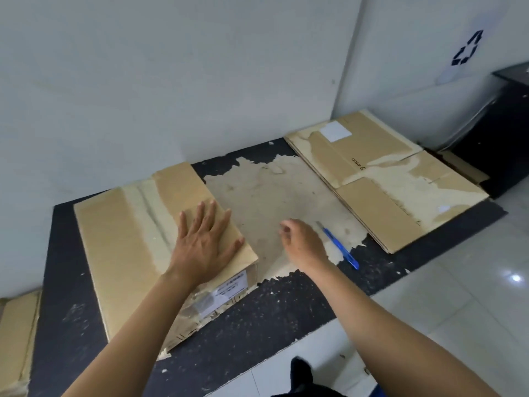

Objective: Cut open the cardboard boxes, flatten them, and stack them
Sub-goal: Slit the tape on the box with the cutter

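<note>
From the head view, the sealed cardboard box (123, 247) lies at the near left of the dark work surface (71, 282), and the left hand (204, 242) presses flat on its top with fingers spread. The right hand (303, 245) hovers empty, fingers loosely curled, just beside the blue cutter (340, 247). The cutter likely needs picking up next; the blade should then run shallow along the taped seam, away from the bracing palm. Flattened boxes (380, 179) are stacked at the far right, near a black bin (503, 133). More cardboard (17, 339) leans at the left edge. Nothing blocks the reach.
</note>
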